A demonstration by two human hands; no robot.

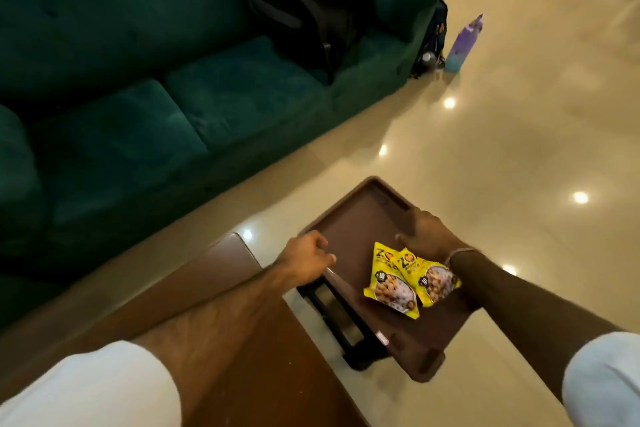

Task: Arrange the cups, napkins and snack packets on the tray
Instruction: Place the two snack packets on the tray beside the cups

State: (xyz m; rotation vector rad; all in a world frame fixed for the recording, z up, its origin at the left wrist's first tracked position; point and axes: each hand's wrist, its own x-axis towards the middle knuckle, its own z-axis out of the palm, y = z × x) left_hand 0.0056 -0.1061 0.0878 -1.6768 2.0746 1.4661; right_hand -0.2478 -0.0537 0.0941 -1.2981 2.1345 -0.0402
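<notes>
A dark brown tray [353, 218] hangs tilted in the air over the floor, just past the end of a brown wooden table [242, 340]. My left hand [311, 250] grips the tray's left rim. My right hand [427, 234] holds its right rim, fingers spread along the edge. Two yellow snack packets [394, 288] [434, 282] lie side by side on the tray, partly overlapping, right below my right wrist. No cups or napkins are in view.
A dark green sofa [156, 87] fills the left and back, with a black backpack [304, 7] on its right seat. A purple bottle [462, 45] and another bag [431, 45] stand on the glossy beige floor by the sofa's arm.
</notes>
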